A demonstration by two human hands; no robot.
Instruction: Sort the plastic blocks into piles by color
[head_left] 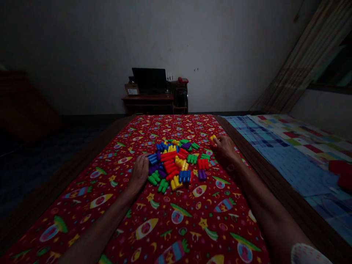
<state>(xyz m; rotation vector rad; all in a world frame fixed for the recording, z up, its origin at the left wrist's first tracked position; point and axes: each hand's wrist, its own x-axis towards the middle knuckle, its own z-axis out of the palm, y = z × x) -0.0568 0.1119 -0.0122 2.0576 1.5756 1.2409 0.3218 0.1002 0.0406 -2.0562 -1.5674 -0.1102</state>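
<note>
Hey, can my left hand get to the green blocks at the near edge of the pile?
Probably yes. The left hand rests right beside the green blocks, at the outer edge of the pile, with nothing lying over them.

Red rocket-print cloth spread over long surface; wooden edge seen along cloth's right side. Beyond cloth's far end, low wooden desk set against pale wall, dark monitor and small red object placed on top. Right of cloth, checked pastel sheet laid out. Further right of cloth, striped curtain hung. Left of cloth, floor left dark.
</note>
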